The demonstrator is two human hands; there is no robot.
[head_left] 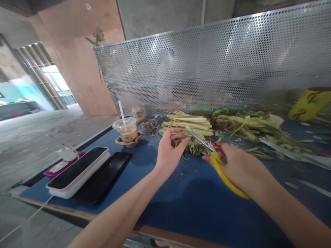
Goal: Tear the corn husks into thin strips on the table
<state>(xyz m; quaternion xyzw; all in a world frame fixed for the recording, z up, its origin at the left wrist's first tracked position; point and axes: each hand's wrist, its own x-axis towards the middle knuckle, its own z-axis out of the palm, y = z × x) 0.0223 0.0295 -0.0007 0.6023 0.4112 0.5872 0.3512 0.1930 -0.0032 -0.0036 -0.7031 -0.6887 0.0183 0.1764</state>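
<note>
My right hand (pixel 239 165) grips yellow-handled scissors (pixel 214 156), their blades pointing up and left toward my left hand. My left hand (pixel 169 148) has its fingers curled and pinched on a small green leaf piece (pixel 181 141) at the blade tips. Just behind lies a heap of green cuttings (pixel 195 147) on the blue table top (pixel 181 193). A stack of pale green leaf strips (pixel 188 124) lies further back.
Long green leaves (pixel 248 127) spread to the right. A plastic cup with a straw (pixel 126 129), coiled rubber bands (pixel 149 125), two phones (pixel 77 168) (pixel 103 177) and a pink pack (pixel 58 167) sit at left. A perforated metal screen (pixel 207 69) backs the table; a yellow container (pixel 309 103) stands far right.
</note>
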